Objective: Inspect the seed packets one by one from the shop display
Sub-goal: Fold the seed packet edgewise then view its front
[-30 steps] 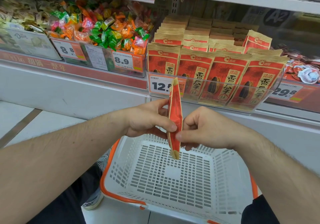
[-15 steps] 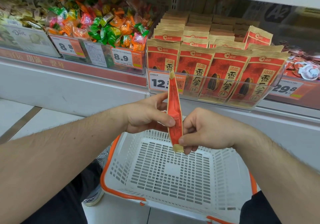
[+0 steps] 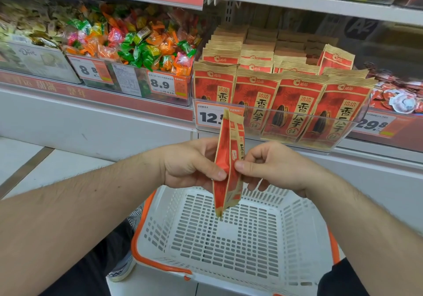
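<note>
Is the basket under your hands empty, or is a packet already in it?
Empty, as far as it shows: the white basket has only bare slotted floor. The one packet out of the display is above it, pinched by both hands.

A white shelf with a red strip along its front edge carries a row of clear bins. One bin is heaped with bright wrapped candies and bears tags reading 8.8 and 8.9. Beside it, a clear tray holds red-and-tan seed packets — upright, in tight rows — behind a tag starting 12. Below, on the pale tiled floor, stands a white slotted basket with an orange rim.
</note>
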